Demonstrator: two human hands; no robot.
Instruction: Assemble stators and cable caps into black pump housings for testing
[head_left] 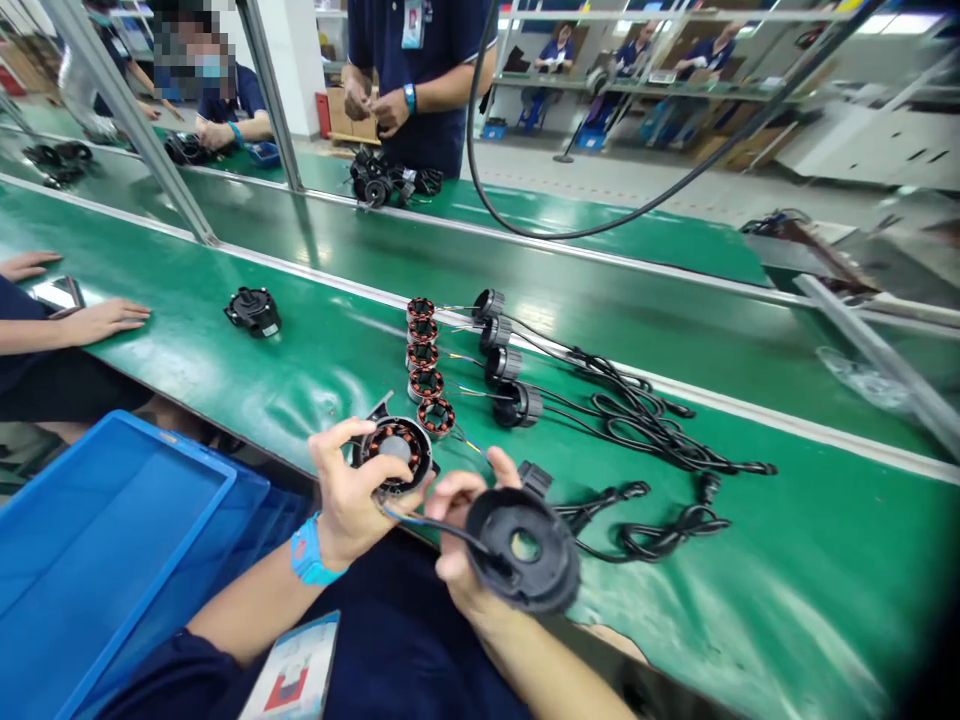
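My left hand [341, 505] is closed around a black motor housing [428, 458]. Copper-wound coils and a grey round centre show inside it, with my thumb lying across its open face. In my right hand [454, 505] is a round black end cap [556, 560], its hollow side facing me and a hole through its middle. A dark cable with thin coloured wires [405, 517] runs from the cap to the housing. Just beyond my hands stands a row of several copper-wound stators [425, 384], wired to black end caps [504, 364] lying to their right.
Black cables [637, 420] lie coiled on the green bench [787, 560]. An assembled black motor [253, 312] sits at left, near another person's hand [109, 320]. Blue crates [127, 560] stand at lower left. A black hose [600, 232] hangs over the bench; co-workers stand beyond.
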